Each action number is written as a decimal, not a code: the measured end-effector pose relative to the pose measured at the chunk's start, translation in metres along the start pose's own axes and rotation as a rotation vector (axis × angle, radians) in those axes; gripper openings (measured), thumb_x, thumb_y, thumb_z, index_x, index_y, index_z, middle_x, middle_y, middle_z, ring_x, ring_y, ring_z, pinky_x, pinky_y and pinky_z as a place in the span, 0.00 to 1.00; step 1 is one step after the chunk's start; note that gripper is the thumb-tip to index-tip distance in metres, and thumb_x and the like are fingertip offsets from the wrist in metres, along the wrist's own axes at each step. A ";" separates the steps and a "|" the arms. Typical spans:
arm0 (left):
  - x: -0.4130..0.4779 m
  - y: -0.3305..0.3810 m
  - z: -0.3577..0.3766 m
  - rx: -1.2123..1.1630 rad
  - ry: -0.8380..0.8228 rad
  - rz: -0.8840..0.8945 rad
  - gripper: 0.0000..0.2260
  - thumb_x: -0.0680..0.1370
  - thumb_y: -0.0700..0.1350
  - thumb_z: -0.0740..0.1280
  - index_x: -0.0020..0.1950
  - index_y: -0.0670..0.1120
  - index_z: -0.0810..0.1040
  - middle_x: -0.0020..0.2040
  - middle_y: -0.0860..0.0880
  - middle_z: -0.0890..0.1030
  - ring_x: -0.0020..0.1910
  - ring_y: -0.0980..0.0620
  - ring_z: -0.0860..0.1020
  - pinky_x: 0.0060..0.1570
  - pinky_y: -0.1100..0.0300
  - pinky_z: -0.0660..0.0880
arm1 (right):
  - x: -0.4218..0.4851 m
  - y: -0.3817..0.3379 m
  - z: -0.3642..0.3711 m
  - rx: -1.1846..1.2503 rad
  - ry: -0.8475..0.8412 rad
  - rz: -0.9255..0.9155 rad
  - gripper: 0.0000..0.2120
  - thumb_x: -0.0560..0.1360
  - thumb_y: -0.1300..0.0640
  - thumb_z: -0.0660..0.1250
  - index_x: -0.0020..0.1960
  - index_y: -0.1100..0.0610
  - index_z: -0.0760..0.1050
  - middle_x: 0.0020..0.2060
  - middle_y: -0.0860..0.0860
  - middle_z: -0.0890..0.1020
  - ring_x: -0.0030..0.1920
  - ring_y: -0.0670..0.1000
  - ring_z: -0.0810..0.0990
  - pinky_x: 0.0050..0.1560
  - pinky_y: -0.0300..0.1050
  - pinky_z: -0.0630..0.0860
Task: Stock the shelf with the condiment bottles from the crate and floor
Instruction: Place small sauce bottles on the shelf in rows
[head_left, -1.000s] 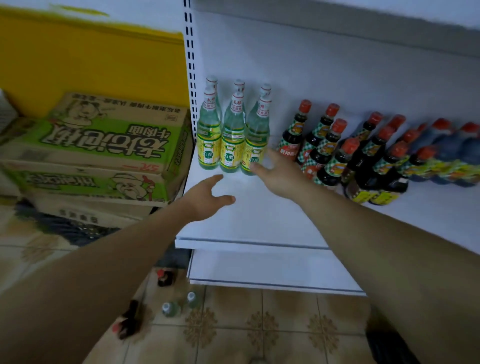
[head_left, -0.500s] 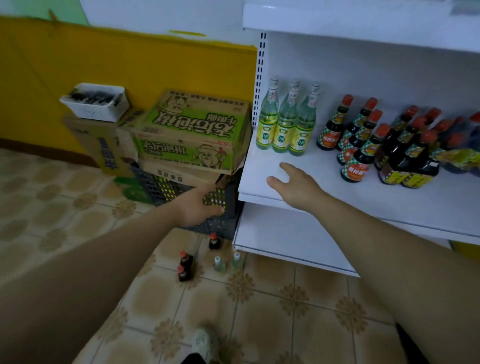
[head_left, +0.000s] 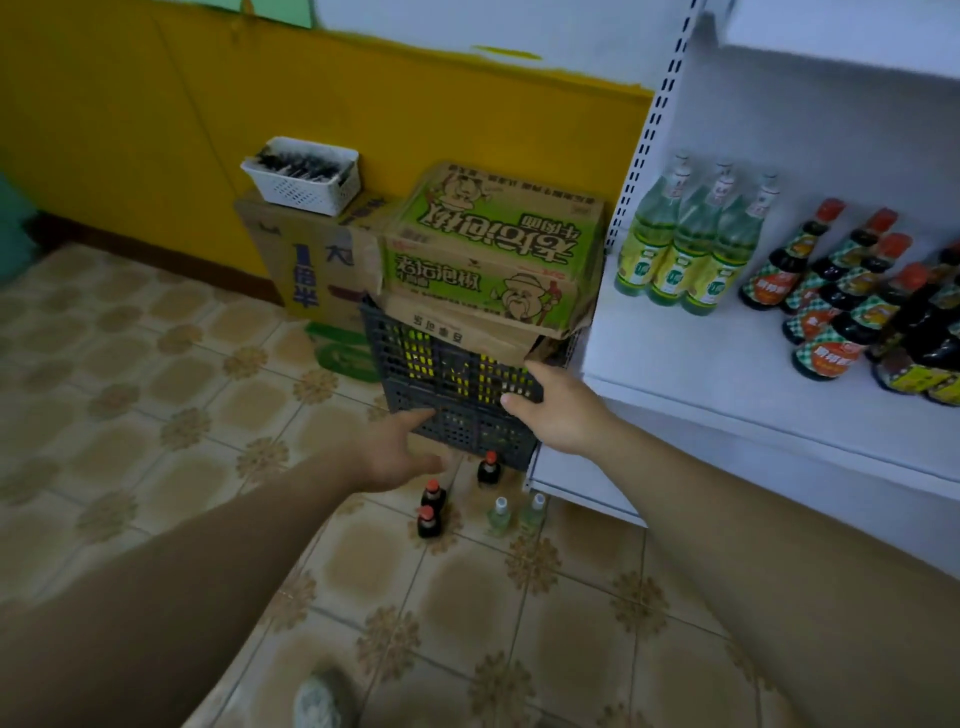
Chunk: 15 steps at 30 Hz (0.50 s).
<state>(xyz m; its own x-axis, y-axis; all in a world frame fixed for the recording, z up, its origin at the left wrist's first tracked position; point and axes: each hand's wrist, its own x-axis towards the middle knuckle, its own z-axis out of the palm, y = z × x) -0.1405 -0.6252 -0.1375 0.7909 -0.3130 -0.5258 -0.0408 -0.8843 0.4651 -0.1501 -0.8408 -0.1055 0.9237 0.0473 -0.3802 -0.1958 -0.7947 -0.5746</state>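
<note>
At the crate's (head_left: 457, 387) foot, left of the shelf (head_left: 701, 364), five condiment bottles (head_left: 430, 522) stand on the floor (head_left: 208, 467); my left hand (head_left: 400, 457) and right hand (head_left: 558, 410), both open and empty, should each descend and grip one neck upright.

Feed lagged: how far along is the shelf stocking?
Done: green bottles and red-capped dark bottles stand on the shelf. In hand: nothing; left hand and right hand reach, open, toward the crate. Left: five floor bottles, plus whatever shows yellow inside the crate.
</note>
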 end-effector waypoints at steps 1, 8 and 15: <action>0.004 -0.020 -0.003 -0.008 -0.013 -0.008 0.35 0.76 0.57 0.66 0.78 0.53 0.52 0.77 0.46 0.58 0.74 0.45 0.61 0.67 0.55 0.62 | 0.008 -0.010 0.013 0.003 -0.007 0.010 0.35 0.79 0.40 0.58 0.78 0.53 0.50 0.77 0.52 0.55 0.76 0.55 0.57 0.73 0.52 0.60; 0.039 -0.151 -0.010 -0.016 -0.172 -0.066 0.37 0.75 0.58 0.67 0.78 0.52 0.51 0.78 0.50 0.53 0.76 0.48 0.56 0.72 0.54 0.59 | 0.068 -0.055 0.112 -0.027 -0.086 0.100 0.34 0.79 0.40 0.58 0.78 0.52 0.51 0.77 0.49 0.55 0.75 0.53 0.57 0.72 0.48 0.59; 0.103 -0.232 0.054 -0.074 -0.275 -0.181 0.38 0.75 0.57 0.68 0.78 0.52 0.51 0.78 0.50 0.53 0.75 0.47 0.58 0.69 0.57 0.60 | 0.128 -0.011 0.210 0.059 -0.240 0.223 0.31 0.79 0.42 0.59 0.77 0.49 0.53 0.76 0.49 0.59 0.74 0.53 0.62 0.67 0.45 0.63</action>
<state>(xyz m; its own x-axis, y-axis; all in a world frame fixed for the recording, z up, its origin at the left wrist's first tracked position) -0.0825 -0.4708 -0.3379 0.5867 -0.2434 -0.7724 0.1380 -0.9097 0.3916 -0.0991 -0.6988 -0.3000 0.7533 0.0233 -0.6573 -0.4097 -0.7652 -0.4967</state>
